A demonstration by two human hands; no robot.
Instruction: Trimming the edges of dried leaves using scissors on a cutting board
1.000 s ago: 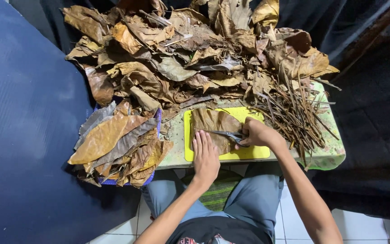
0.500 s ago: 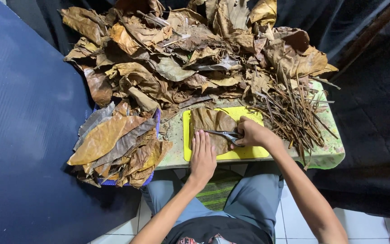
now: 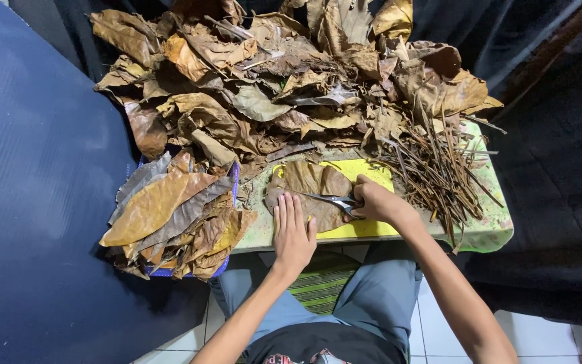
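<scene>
My left hand (image 3: pixel 292 232) lies flat, fingers extended, pinning the dry leaf (image 3: pixel 311 192) on the yellow board (image 3: pixel 372 229) at the table's near edge, my right hand (image 3: pixel 375 201) grips scissors (image 3: pixel 331 200) mid-cut; stems (image 3: pixel 439 172) piled right, large heap (image 3: pixel 284 81) uncut.

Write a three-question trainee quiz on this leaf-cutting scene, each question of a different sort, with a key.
1. True or false: the left hand lies flat, pressing down the dry brown leaf on the yellow cutting board.
2. What does the right hand hold? A) a knife B) scissors C) a brush
3. Fill in: the bundle of stripped leaf stems lies to the ____ of the cutting board, on the person's own side.

Key: 1 true. 2 B, the scissors, blades pointing across the leaf. 3 right.
</scene>
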